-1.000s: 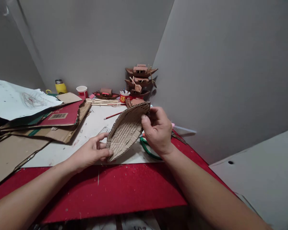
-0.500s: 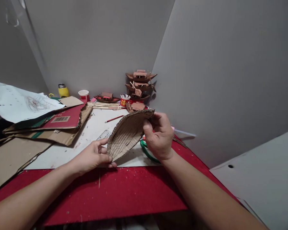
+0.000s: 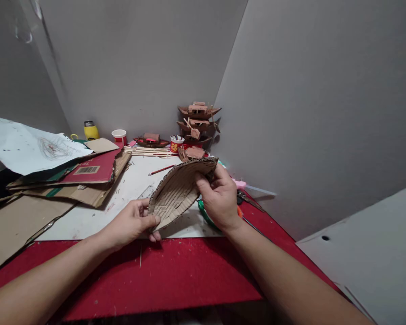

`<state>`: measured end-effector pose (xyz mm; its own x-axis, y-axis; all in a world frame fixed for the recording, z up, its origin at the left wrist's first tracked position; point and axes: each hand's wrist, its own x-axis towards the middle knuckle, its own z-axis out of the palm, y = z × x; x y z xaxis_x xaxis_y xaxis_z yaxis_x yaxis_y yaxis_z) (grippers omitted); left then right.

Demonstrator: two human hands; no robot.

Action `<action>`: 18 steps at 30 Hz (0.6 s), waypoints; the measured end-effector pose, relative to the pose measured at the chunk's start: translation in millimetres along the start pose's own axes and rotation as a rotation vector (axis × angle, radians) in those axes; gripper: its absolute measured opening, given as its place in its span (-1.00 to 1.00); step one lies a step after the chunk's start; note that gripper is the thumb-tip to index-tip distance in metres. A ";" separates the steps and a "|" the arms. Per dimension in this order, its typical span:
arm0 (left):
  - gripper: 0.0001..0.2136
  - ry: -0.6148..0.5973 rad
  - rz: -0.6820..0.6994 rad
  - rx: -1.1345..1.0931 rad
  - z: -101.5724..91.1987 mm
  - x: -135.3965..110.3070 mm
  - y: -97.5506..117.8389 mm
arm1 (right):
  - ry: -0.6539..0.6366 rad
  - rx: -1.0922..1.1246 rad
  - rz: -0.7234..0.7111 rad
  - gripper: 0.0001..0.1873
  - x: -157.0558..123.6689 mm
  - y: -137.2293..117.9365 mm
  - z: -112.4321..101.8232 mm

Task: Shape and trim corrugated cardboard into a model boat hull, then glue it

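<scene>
Right hand [image 3: 220,197] shifted on cardboard [image 3: 176,194]; dark items [image 3: 177,138] in gold-marked cup [image 3: 175,147]

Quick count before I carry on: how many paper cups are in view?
2. The red-and-white paper cup stands left of the lone model boat; the gold-lettered paper cup stands just right of it. The stacked model boats or the held cardboard piece could hide more.

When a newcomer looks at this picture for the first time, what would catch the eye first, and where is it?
Probably the curved brown corrugated-cardboard piece, held between the left hand at its near end and the right hand at its far end. Behind it, a stack of small brown model boats stands by the grey wall. The bright red table covering along the near edge also stands out.
</scene>
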<state>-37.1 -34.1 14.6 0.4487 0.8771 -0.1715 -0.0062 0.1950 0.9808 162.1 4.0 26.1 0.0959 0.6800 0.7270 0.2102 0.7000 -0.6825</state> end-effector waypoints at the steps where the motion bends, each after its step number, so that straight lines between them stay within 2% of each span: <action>1: -0.71 0.018 0.002 -0.001 0.1 0.1 -0.5 | -0.014 0.005 0.008 -0.80 0.1 0.0 1.0; 7: -0.80 0.073 0.016 0.029 1.5 1.9 -8.3 | -0.031 0.048 0.072 -0.79 0.5 4.9 3.7; 10: -0.79 0.032 -0.036 0.004 1.4 2.2 -7.8 | -0.070 0.068 0.150 -0.79 1.2 6.3 3.7; 13: -0.74 -0.009 -0.028 -0.033 0.3 1.4 -3.5 | -0.178 0.137 0.289 -0.81 -0.9 6.8 5.9; 18: -0.63 -0.001 0.015 -0.118 -0.8 0.0 0.3 | -0.406 0.322 0.575 -0.79 -13.1 6.7 18.0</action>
<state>-37.8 -33.7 14.8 0.4489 0.8798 -0.1563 -0.1186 0.2320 0.9654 144.8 3.8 10.7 -0.2733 0.9390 0.2087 -0.0635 0.1988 -0.9780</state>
